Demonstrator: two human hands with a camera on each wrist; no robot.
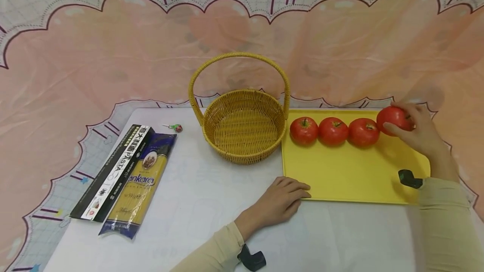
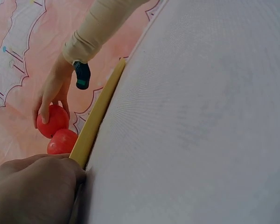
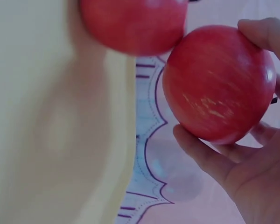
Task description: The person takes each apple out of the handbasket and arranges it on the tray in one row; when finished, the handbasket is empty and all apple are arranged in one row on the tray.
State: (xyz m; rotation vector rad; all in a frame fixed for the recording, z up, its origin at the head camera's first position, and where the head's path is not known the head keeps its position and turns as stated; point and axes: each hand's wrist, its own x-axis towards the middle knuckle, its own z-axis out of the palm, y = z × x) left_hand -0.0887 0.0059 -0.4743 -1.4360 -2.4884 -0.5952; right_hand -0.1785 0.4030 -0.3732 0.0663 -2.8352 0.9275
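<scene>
My right hand [image 1: 423, 127] holds a red apple [image 3: 219, 84] between thumb and fingers, at the far right end of a row of red apples. The held apple overlaps the neighbouring apple [image 1: 364, 132] and casts a shadow on the yellow tray [image 1: 351, 175]. Two more apples, one in the middle [image 1: 333, 131] and one at the left end [image 1: 304, 131], sit side by side along the tray's back part. Down at the tray's near left corner lies my left hand [image 1: 277, 202], back up, its loosely bent fingers touching the rim; its fingertips are hidden in the left wrist view.
Left of the tray stands a wicker basket [image 1: 245, 154] with a tall arched handle. A black pasta box [image 1: 113, 171] and a bag of spaghetti [image 1: 138, 188] lie at the left, with a small lollipop [image 1: 175, 128] near them. A patterned cloth [image 1: 151, 62] hangs behind the white table.
</scene>
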